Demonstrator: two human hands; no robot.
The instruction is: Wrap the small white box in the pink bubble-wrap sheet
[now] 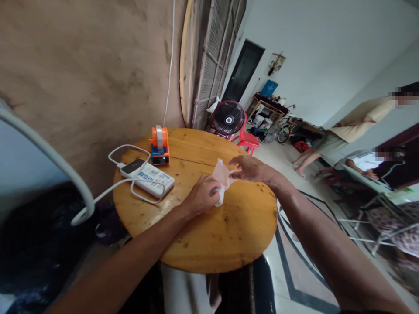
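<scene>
Over the middle of the round wooden table (196, 244), both hands are on a thin, crumpled, pale pink sheet (221, 173) that looks like plastic bag film. My left hand (203, 194) is closed round its lower left part, fingers curled. At the sheet's right edge, my right hand (247, 169) has thumb and fingers bent toward each other, pinching it. Whether anything is wrapped inside the sheet I cannot tell.
On the table's left are an orange tape dispenser (160, 146) and a white printed box (157, 181) with a phone (132, 167) and white cable. Beyond stand a fan (229, 117) and a red stool (248, 140). Two people (356, 117) are at the right.
</scene>
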